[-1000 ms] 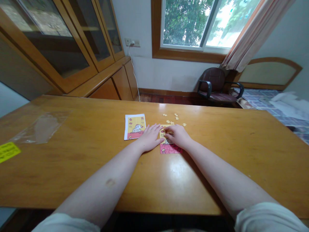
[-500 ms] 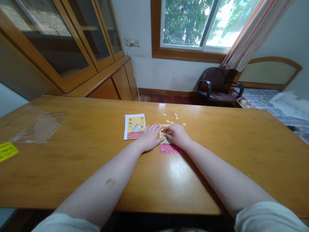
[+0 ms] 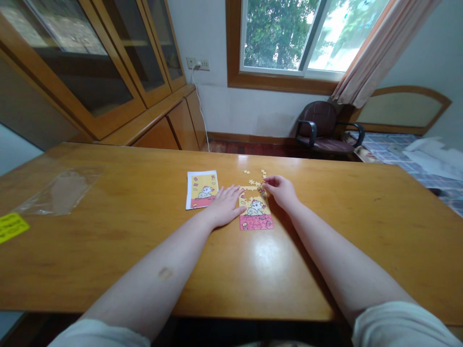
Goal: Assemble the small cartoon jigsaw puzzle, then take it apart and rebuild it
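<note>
A jigsaw puzzle point(image 3: 255, 222) lies on the table, its pink lower part and white cartoon animal joined; a gap of bare wood shows in its upper part. My left hand point(image 3: 226, 206) lies flat at the puzzle's left edge, fingers stretched out and touching it. My right hand point(image 3: 284, 192) is at the upper right corner, thumb and fingertips pinched together on a puzzle piece that is mostly hidden. Several loose puzzle pieces point(image 3: 251, 182) lie just beyond the puzzle's top edge. A printed reference picture point(image 3: 201, 185) lies left of my left hand.
The wooden table point(image 3: 144, 193) extends widely to both sides. A clear plastic bag point(image 3: 67, 190) and a yellow label point(image 3: 12, 226) lie at the left. Behind the table stand a glass-door cabinet point(image 3: 152, 103), an armchair point(image 3: 320, 125) and a bed point(image 3: 394, 149).
My right hand has moved right, from over the puzzle's gap to its upper right corner, uncovering the animal picture and the gap. My left hand has stayed in place.
</note>
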`<state>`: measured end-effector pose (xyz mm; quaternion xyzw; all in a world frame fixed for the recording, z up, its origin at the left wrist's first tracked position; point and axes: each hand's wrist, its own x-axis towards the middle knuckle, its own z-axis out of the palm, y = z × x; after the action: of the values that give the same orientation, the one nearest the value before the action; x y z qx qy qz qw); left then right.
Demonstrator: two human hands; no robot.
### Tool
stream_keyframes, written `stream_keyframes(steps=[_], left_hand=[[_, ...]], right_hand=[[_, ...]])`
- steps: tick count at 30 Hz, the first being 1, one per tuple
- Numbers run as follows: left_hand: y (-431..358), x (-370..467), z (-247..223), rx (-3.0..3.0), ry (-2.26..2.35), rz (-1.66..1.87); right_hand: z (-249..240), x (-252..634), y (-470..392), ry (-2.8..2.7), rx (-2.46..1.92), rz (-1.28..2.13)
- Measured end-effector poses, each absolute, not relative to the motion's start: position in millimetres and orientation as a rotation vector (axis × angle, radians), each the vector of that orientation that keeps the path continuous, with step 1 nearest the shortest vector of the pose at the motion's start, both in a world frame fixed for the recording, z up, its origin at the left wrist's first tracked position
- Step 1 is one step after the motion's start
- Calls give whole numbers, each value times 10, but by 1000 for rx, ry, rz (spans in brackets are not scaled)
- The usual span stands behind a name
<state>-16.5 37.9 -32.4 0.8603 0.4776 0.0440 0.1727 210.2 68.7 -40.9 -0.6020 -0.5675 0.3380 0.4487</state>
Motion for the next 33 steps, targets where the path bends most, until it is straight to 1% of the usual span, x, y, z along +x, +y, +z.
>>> stream_keyframes(steps=[7, 12, 17, 23, 33], left_hand=[[365, -160, -297, 2444, 1369, 98], [371, -151, -310, 2449, 1372, 108], [376, -142, -315, 2435, 1380, 110], [380, -153, -323, 2445, 1370, 133], [386, -151, -365, 2453, 1364, 147]], right_hand=[[-472, 2111, 703, -1498, -1517, 792], [-503, 2015, 642, -1565, -1485, 833], [-394, 1869, 563, -1708, -1436, 857], [-223, 1723, 697, -1783, -1622, 738], [-359, 1646, 738, -1798, -1716, 718]])
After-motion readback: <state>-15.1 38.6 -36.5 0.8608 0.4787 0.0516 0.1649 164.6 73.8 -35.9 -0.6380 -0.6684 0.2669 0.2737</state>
